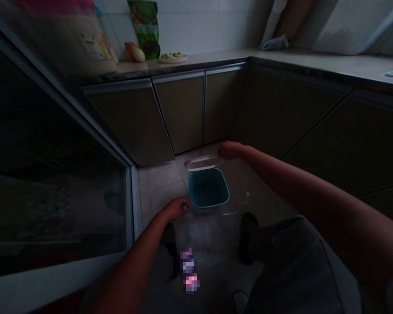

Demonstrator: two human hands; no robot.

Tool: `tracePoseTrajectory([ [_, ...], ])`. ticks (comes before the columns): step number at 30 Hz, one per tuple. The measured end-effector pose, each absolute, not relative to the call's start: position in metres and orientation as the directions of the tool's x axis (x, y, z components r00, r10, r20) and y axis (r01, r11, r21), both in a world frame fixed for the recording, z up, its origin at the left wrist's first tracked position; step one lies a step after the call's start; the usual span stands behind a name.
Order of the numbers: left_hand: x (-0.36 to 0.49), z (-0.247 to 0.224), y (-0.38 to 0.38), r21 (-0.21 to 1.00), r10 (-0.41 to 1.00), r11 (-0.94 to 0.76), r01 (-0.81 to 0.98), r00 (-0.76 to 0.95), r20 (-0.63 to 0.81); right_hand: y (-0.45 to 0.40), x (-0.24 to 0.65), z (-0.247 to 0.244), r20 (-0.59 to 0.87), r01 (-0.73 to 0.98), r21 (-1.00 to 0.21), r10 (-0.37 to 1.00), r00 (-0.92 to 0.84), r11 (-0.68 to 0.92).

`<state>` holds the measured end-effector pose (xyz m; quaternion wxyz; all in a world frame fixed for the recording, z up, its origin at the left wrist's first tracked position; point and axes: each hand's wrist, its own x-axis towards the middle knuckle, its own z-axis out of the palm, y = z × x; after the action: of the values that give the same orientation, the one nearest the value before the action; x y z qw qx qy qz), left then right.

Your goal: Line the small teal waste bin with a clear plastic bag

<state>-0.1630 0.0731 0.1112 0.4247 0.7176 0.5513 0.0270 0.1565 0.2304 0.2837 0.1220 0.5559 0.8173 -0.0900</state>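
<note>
A teal bin (pixel 209 189), open at the top, stands on the tiled floor with a pale oval lid (pixel 201 163) at its far edge. My left hand (pixel 176 209) is closed by the bin's near left corner, pinching what looks like thin clear plastic (pixel 229 214). Beyond the bin's far right corner is my right hand (pixel 231 150), its fingers curled closed. Faint glints of the plastic show in front of the bin and to its right. Whatever the right hand holds is too dim to make out.
Cabinets (pixel 180 111) line the back and right under a counter (pixel 212 56) bearing a large container (pixel 75 43), a green bag (pixel 146 30), vegetables and a plate (pixel 173 59). A glass door frame (pixel 131 200) stands left. My legs and a pixelated patch (pixel 190 271) are near the bottom.
</note>
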Motion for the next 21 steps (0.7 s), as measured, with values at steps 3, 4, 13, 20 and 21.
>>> tracePoseTrajectory([
  [3, -0.167, 0.107, 0.073, 0.616, 0.822, -0.072, 0.785, 0.396, -0.409, 0.259, 0.153, 0.291, -0.207, 0.974, -0.096, 0.953, -0.223, 0.207],
  [4, -0.168, 0.106, 0.073, 0.609, 0.828, -0.086, 0.788, 0.396, -0.397, 0.266, 0.153, 0.29, -0.19, 0.979, -0.138, 0.966, -0.177, 0.152],
  [13, -0.168, 0.107, 0.073, 0.606, 0.835, -0.056, 0.793, 0.37, -0.408, 0.289, 0.17, 0.27, -0.218, 0.949, -0.311, 0.976, -0.026, -0.044],
  [20, -0.166, 0.107, 0.073, 0.668, 0.839, 0.016, 0.744, 0.354, -0.414, 0.259, 0.213, 0.217, -0.143, 0.918, -0.357, 0.981, 0.129, -0.173],
  [21, -0.166, 0.107, 0.073, 0.669, 0.838, 0.028, 0.742, 0.347, -0.42, 0.244, 0.221, 0.2, -0.218, 0.917, -0.329, 0.963, 0.158, -0.225],
])
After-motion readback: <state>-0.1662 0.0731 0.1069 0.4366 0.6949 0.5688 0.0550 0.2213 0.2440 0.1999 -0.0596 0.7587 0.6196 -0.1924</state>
